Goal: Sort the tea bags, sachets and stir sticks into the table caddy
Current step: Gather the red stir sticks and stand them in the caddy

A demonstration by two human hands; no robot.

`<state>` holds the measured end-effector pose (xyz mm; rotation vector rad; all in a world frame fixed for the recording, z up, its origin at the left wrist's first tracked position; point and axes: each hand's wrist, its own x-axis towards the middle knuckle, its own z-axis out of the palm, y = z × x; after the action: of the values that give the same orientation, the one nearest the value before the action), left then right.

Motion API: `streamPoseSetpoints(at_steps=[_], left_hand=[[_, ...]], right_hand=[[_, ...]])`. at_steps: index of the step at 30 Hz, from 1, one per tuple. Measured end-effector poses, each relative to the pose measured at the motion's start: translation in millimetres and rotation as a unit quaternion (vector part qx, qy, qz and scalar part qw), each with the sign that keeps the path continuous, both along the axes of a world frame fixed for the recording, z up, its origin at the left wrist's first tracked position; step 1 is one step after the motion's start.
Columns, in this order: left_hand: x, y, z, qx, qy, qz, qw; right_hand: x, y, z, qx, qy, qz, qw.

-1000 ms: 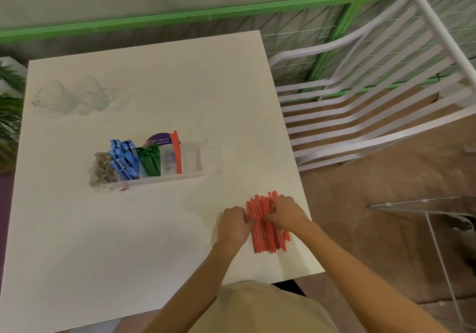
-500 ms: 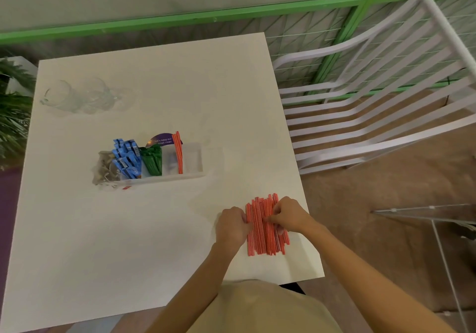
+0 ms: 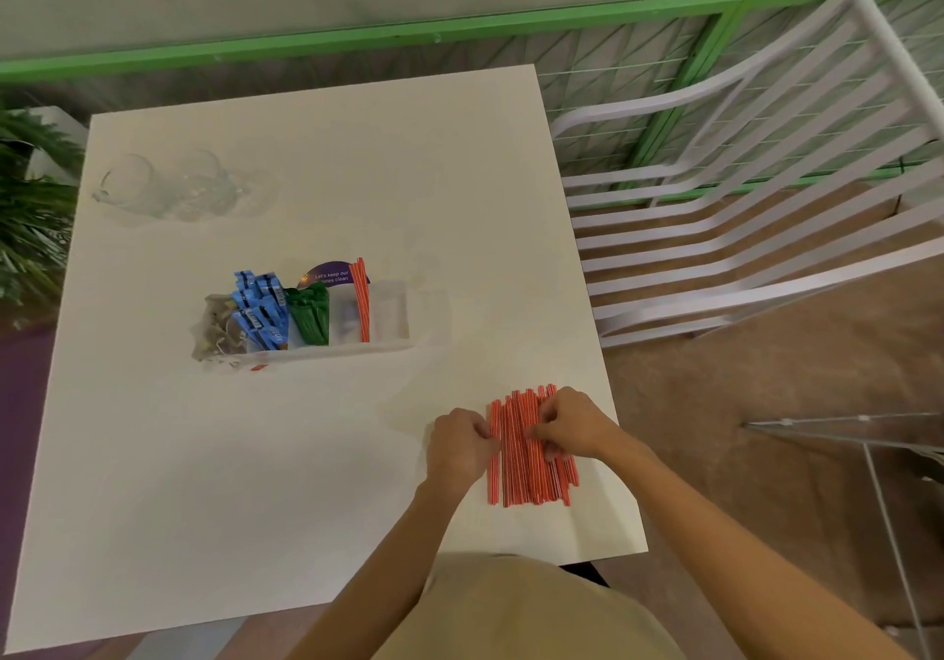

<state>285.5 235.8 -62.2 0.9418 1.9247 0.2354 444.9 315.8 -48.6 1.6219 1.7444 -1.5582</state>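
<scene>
A flat row of orange stir sticks [image 3: 526,475] lies near the front right corner of the white table [image 3: 255,480]. My left hand [image 3: 457,442] presses on the row's left edge and my right hand [image 3: 572,424] pinches sticks on its right side. The clear caddy [image 3: 388,312] stands at mid table. It holds tea bags [image 3: 217,325] at the left end, then blue sachets [image 3: 258,309], green sachets [image 3: 308,313] and a few orange sticks [image 3: 361,297] leaning upright. A purple card [image 3: 329,275] stands behind them.
Clear glasses [image 3: 173,189] stand at the table's far left. A white slatted chair [image 3: 740,210] is beside the right table edge, a plant [image 3: 30,210] off the left edge, a green rail [image 3: 357,41] behind.
Both hands have stayed on the orange sticks and squared the row, which now lies straighter. The view has shifted slightly. The caddy has not moved.
</scene>
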Motion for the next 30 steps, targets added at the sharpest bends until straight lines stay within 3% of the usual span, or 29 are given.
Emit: streamPoseSetpoints(at_steps=[8,19,30], left_hand=[[-30,-4,4,0.029,-0.084,0.062,0.994],[-54,-13,15,0.050,-0.235,0.142,0.960],[-81,-14,18,0.082,-0.229,0.160,0.957]], right_hand=[[-20,2,-3,-0.032,0.083,-0.017,0.996],[-50,2,9,-0.086,0.155,-0.030,0.984],[-78,9,16,-0.097,0.192,-0.030,0.976]])
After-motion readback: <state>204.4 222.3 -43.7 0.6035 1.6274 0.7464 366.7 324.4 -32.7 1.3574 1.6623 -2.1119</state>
